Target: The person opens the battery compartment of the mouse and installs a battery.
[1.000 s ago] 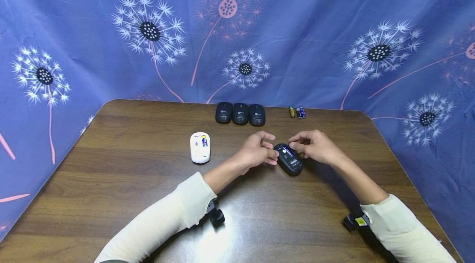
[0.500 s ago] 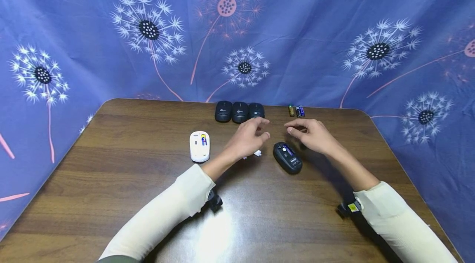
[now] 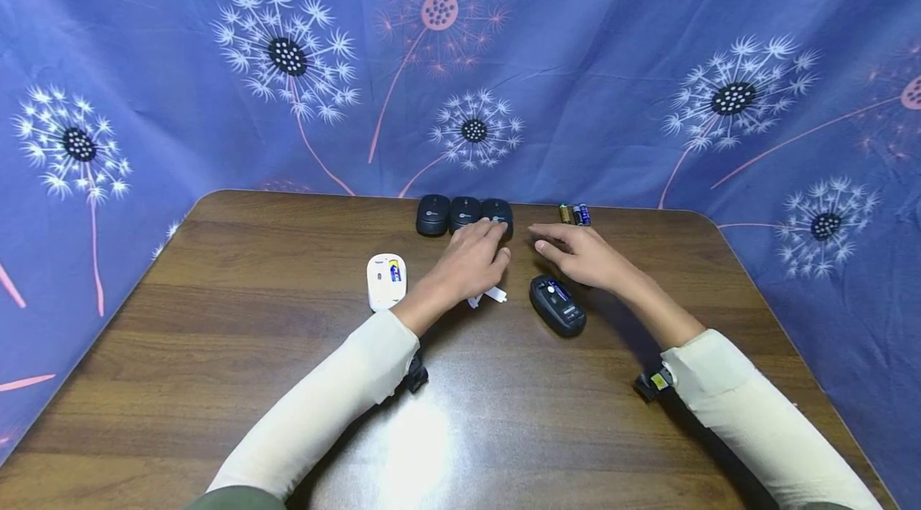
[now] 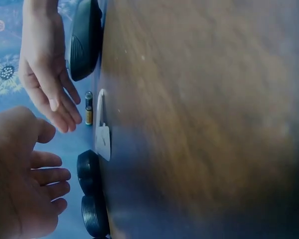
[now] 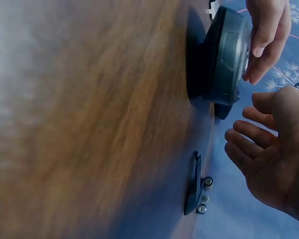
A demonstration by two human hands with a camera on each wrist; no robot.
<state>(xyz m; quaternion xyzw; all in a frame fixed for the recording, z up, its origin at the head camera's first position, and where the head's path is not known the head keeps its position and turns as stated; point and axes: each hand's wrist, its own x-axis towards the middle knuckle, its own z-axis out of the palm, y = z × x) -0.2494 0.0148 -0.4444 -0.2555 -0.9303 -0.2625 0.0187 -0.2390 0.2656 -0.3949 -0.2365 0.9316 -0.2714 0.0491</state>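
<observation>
My left hand [image 3: 468, 260] hovers over the table with relaxed fingers, holding nothing. Its fingertips overlap the row's right-hand black mouse [image 3: 498, 212] in the head view; contact cannot be told. White plastic pieces [image 3: 496, 295] lie partly hidden below that hand. To the right, my right hand [image 3: 584, 258] is also in the air, fingers loosely extended and holding nothing. An upturned black mouse [image 3: 557, 306] lies just in front of it, a battery in its open compartment. A dark thin cover [image 5: 195, 186] shows on the table in the right wrist view.
Two more black mice [image 3: 433, 216] complete the row at the table's [image 3: 288, 382] back edge. Small batteries [image 3: 581, 214] lie at the back right. Left of my left hand is an upturned white mouse [image 3: 387, 282] with a battery inside. A patterned blue cloth [image 3: 561, 78] hangs behind.
Both hands have left the upturned black mouse, which now lies untouched. My left hand has moved left and away from me, my right hand up and left. The white pieces have come into view.
</observation>
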